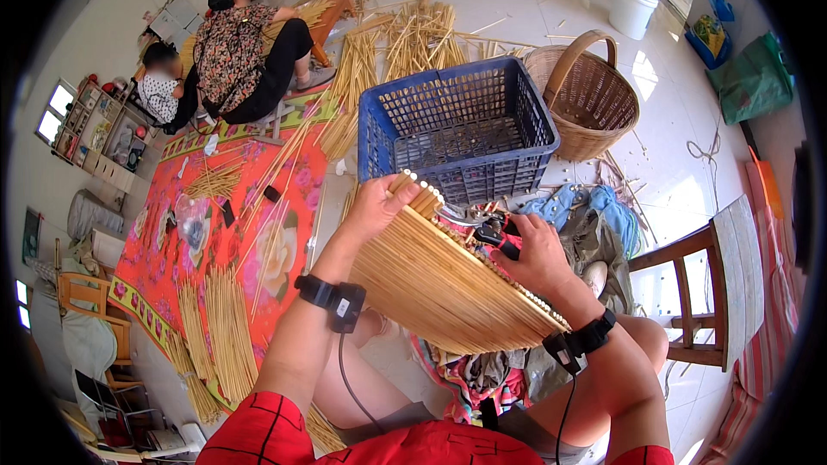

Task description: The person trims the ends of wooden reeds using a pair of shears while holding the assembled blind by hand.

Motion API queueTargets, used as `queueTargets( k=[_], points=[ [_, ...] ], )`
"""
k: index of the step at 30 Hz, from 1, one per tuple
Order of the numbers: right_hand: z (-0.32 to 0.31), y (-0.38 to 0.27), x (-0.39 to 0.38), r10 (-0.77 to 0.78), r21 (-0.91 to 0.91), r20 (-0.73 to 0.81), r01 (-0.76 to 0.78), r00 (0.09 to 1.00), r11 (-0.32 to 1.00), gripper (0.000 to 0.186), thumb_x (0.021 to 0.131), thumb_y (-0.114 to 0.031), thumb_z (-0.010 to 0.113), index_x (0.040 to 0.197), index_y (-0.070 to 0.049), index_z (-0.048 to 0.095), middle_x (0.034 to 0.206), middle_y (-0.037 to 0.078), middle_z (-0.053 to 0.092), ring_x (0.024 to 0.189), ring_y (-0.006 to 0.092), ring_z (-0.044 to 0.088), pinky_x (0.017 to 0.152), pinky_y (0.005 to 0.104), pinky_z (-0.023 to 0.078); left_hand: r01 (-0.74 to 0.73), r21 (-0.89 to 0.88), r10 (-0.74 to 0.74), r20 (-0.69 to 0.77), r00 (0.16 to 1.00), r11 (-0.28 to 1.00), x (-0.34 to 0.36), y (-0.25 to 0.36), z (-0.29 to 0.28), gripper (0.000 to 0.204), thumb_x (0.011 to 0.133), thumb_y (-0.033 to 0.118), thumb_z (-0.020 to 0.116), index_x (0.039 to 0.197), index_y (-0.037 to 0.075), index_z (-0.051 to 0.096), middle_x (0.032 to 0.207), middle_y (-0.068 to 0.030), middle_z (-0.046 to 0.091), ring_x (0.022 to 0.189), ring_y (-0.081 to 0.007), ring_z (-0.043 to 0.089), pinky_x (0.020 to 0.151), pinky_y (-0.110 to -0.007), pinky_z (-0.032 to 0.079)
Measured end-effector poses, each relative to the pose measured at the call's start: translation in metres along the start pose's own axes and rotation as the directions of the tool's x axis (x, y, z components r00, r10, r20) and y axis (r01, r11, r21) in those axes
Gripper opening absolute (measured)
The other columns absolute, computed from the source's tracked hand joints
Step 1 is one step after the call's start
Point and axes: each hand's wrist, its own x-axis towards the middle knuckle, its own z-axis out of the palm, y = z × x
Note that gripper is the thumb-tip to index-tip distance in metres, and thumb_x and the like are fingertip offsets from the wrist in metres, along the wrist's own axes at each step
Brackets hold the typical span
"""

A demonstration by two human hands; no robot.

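A mat of straight yellow stalks [448, 288], laid side by side and joined into a sheet, slants across my lap. My left hand [379, 208] is closed around its upper left corner, where a few pale cut stalk ends stick out past the fingers. Along the mat's right edge runs a row of cut ends. My right hand [541, 251] is closed at that edge, round a black-handled, pliers-like tool [500, 237] with a metal part, whose tip is hard to make out. Both wrists wear a black strap with a small box and cable.
A blue plastic crate [465, 174] stands just beyond the mat, beside a wicker basket [594, 125]. A wooden stool [702, 293] is at my right. Stalk bundles [230, 319] lie on a red floral sheet [284, 198]. Two people sit at far left. A white bucket [633, 7] stands far right.
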Motion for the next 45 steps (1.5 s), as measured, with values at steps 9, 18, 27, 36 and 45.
queueTargets(
  k=[9,18,27,36,45],
  points=[
    [0.0,-0.004,0.002,-0.037,-0.06,-0.05,0.034,0.998,0.998,0.055,0.076,-0.033,0.08,0.117,-0.001,0.059,0.105,0.019,0.066,0.101,0.0386,0.063,0.091,0.0468,0.048,0.011,0.028,-0.012,0.021,1.0,1.0,0.001,0.001,-0.004,0.045,0.096,0.047,0.067,0.096,0.001,0.07,0.082,0.001,0.067,0.078,-0.0055,0.056,0.072,-0.026,0.048],
    [0.005,-0.009,-0.003,0.027,-0.069,0.008,-0.027,1.0,0.997,0.054,0.078,-0.033,0.077,0.116,0.001,0.058,0.103,0.022,0.066,0.096,0.0408,0.065,0.088,0.0489,0.049,0.013,0.059,-0.013,0.005,1.0,0.998,0.003,-0.003,-0.003,0.048,0.096,0.049,0.067,0.095,0.001,0.07,0.081,-0.0006,0.068,0.076,-0.0066,0.057,0.073,-0.027,0.048],
    [-0.001,0.003,0.001,-0.075,-0.14,-0.024,0.071,0.997,0.988,0.058,0.076,-0.031,0.079,0.118,0.0,0.055,0.104,0.018,0.061,0.101,0.0366,0.06,0.09,0.0465,0.046,0.001,0.029,-0.001,0.011,1.0,1.0,0.003,0.001,-0.001,0.047,0.097,0.048,0.066,0.099,0.001,0.07,0.087,-0.0015,0.07,0.081,-0.0071,0.059,0.076,-0.027,0.049],
    [-0.015,-0.004,0.011,-0.17,-0.277,-0.154,0.123,0.973,0.953,0.056,0.072,-0.027,0.083,0.115,-0.003,0.056,0.104,0.013,0.058,0.105,0.0315,0.055,0.092,0.0441,0.043,0.002,0.091,0.001,-0.028,1.0,0.996,0.004,-0.003,0.0,0.048,0.096,0.048,0.066,0.098,0.0,0.07,0.085,-0.0022,0.07,0.079,-0.0075,0.059,0.075,-0.027,0.049],
    [-0.017,-0.002,0.014,-0.131,-0.284,-0.098,0.098,0.986,0.954,0.049,0.072,-0.029,0.084,0.107,-0.005,0.059,0.1,0.011,0.06,0.103,0.0304,0.058,0.09,0.0428,0.043,0.012,0.048,-0.01,-0.024,1.0,0.999,0.004,-0.002,0.0,0.049,0.095,0.048,0.068,0.099,-0.001,0.07,0.085,-0.0024,0.07,0.079,-0.0072,0.059,0.074,-0.027,0.049]
  ],
)
